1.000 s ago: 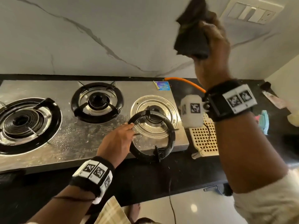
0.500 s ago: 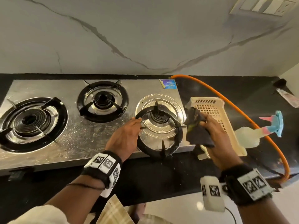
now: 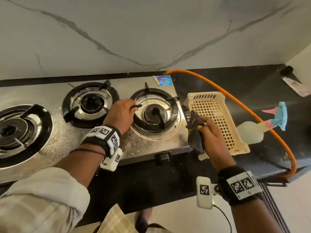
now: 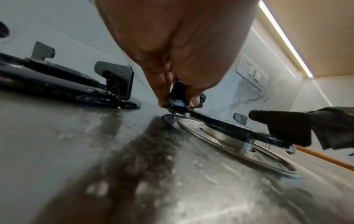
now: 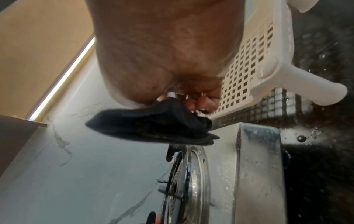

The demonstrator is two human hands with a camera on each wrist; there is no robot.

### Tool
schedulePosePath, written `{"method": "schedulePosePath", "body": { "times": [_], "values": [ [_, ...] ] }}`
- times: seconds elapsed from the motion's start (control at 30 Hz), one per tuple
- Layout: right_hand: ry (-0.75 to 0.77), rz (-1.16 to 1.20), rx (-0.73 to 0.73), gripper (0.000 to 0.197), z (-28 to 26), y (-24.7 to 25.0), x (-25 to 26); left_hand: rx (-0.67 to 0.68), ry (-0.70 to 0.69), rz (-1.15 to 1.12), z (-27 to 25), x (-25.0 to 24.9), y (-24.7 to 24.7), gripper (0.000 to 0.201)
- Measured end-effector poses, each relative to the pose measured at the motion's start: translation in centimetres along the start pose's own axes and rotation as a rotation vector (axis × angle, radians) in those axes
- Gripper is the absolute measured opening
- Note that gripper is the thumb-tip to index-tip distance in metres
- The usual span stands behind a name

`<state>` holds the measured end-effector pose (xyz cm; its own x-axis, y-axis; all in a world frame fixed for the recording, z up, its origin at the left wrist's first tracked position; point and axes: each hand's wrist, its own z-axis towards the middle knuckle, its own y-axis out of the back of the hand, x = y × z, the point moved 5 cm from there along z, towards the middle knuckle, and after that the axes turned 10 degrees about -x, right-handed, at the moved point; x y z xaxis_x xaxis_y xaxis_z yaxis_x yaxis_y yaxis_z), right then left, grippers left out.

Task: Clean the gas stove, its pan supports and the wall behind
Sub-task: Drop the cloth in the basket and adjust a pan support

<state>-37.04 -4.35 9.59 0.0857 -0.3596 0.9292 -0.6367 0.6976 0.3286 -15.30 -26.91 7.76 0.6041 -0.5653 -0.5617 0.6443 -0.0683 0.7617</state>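
Three burners on the stove (image 3: 143, 148), steel top speckled wet. Left hand (image 3: 120, 115) pinches one prong of the right-hand support (image 3: 175, 108), thumb and fingers clamped on it. Ring sits over its burner, roughly centred. Right hand (image 3: 212, 137) has fingers curled tight round a dark cloth (image 3: 195, 137), held just off the stove's right edge, beside the basket (image 3: 217, 98).

Risks, as judged:
- Ring not fully seated. Left wrist view shows the near side a little clear of the drip pan, a foot hanging above the steel. Let go now and it could drop crooked, rock, or scrape the top.
- Wet metal, narrow prong, pinch grip: could slip.
- Cloth hangs close to the ring's right side; could snag on a prong.
- Spray bottle (image 3: 250, 133) lies on the counter inside the hose (image 3: 235, 101) loop; an elbow swing right might knock it.

Views compared:
- Head view gives layout: all three supports, wall (image 3: 151, 31), basket, bottle. It does not reveal the gap under the ring.
- Left wrist shows that gap and the pinch.
- Right wrist shows the cloth bunched under the fingertips, the stove's side wall and droplets on it.
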Motion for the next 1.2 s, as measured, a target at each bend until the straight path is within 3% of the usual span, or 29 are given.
{"method": "schedulePosePath", "body": {
  "times": [0.37, 0.63, 1.0, 1.2],
  "values": [
    [-0.055, -0.029, 0.079, 0.025, -1.1, -0.1, -3.0, -0.013, -0.013, 0.054, -1.4, -1.0, -0.7, 0.015],
    [0.065, -0.166, 0.075, 0.024, 0.0, -0.5, -2.8, -0.014, -0.01, 0.073, -3.7, -2.0, 0.0, 0.013],
    [0.276, -0.608, -0.138, 0.037, 4.1, 4.8, -0.3, -0.036, 0.045, 0.088, -4.6, -2.8, -0.7, 0.015],
    [0.212, -0.854, -0.062, 0.04, 6.8, 4.9, -2.2, -0.04, 0.074, 0.093, -4.6, -3.0, -1.0, 0.016]
  ]
}}
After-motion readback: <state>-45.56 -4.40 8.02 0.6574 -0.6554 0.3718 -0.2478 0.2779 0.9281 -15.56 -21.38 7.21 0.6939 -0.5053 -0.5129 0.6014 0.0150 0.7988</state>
